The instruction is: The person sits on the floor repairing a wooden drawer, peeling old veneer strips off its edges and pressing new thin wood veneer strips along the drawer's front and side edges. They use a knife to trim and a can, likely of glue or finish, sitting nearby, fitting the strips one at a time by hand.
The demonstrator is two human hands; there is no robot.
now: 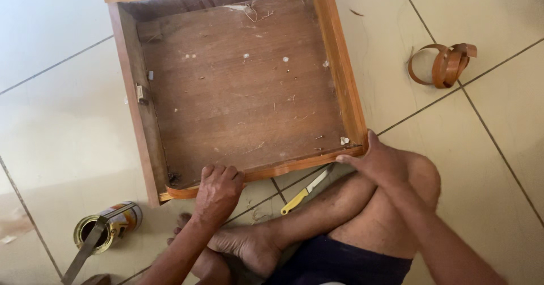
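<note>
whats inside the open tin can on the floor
A flat metal strip sticks out of the open tin can. The inside looks dark; whatever it contains cannot be seen.

Floor (pixel 498 166): large pale cream tiles with thin dark grout lines running diagonally across the view. Surface glossy, with soft daylight reflecting at the upper left. Faint reddish smear at the lower left edge; small wood scraps scattered about. No walls, windows or furniture visible.

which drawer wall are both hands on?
The near wall, closest to the person's legs. Left hand presses its left end, right hand its right corner; the other three walls are untouched.
</note>
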